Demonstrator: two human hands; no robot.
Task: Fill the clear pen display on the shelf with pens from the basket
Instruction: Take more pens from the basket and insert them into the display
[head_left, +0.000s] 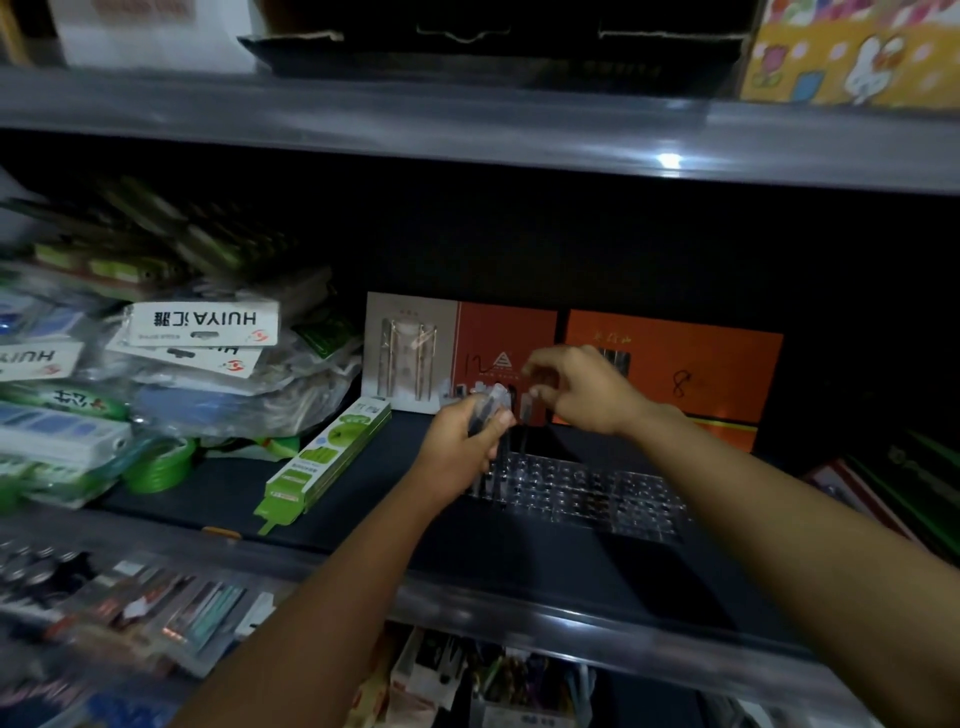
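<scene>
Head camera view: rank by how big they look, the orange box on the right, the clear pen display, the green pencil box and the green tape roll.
1. orange box
2. clear pen display, though the arms hide part of it
3. green pencil box
4. green tape roll

The orange box sits farther back, so it is likely truly the largest.

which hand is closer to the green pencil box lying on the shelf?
Left. The left hand, gripping a bundle of pens, is just right of the green pencil box; the right hand is further right, above the clear pen display.

The clear pen display sits on the shelf, before 2 boxes, right of stacked packets.
</scene>
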